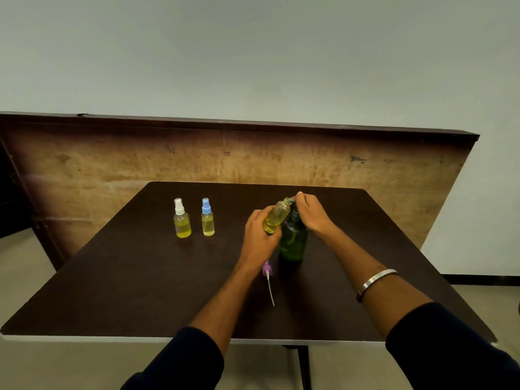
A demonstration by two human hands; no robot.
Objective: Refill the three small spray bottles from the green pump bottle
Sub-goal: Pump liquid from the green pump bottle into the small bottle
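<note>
Left hand (257, 235) grips the uncapped bottle (277, 216) around its lower body, fingers curled; bottle tilted, open neck up and to the right, touching the pump spout. Yellow liquid sits in its lower part. Right hand (312, 211) rests on top of the pump bottle (292, 243), fingers bent over the pump head. Pump bottle upright on the table (140, 277), just right of the left hand. Purple sprayer (267, 270) with dip tube lies on the table near the left wrist. White-cap bottle (182, 219) and blue-cap bottle (207, 218) stand well apart to the left, both capped.
</note>
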